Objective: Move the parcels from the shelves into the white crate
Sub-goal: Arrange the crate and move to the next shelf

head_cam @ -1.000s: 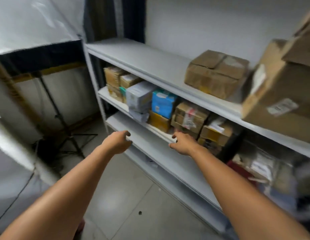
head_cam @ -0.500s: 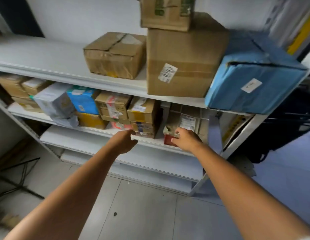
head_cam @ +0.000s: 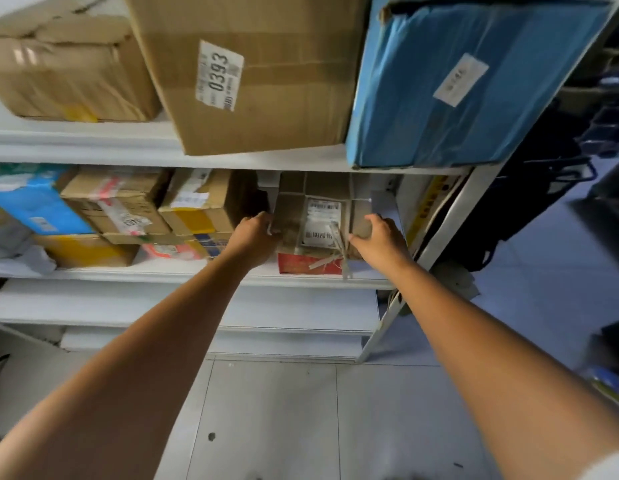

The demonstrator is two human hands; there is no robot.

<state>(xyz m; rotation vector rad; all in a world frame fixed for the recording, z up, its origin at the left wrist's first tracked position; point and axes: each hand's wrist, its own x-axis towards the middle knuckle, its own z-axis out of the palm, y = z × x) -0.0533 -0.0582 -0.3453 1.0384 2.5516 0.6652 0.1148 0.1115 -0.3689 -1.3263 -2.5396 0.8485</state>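
Brown string-tied cardboard parcel (head_cam: 318, 216) sits mid-frame on the white metal shelf (head_cam: 197, 271), your left hand (head_cam: 254, 237) and right hand (head_cam: 379, 239) gripping its sides.

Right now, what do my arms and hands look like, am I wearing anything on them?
No gloves on your left hand or right hand, and no watch, band or ring shows. The left forearm and right forearm are uncovered. A pale sliver at the bottom right corner may be a short sleeve's edge.
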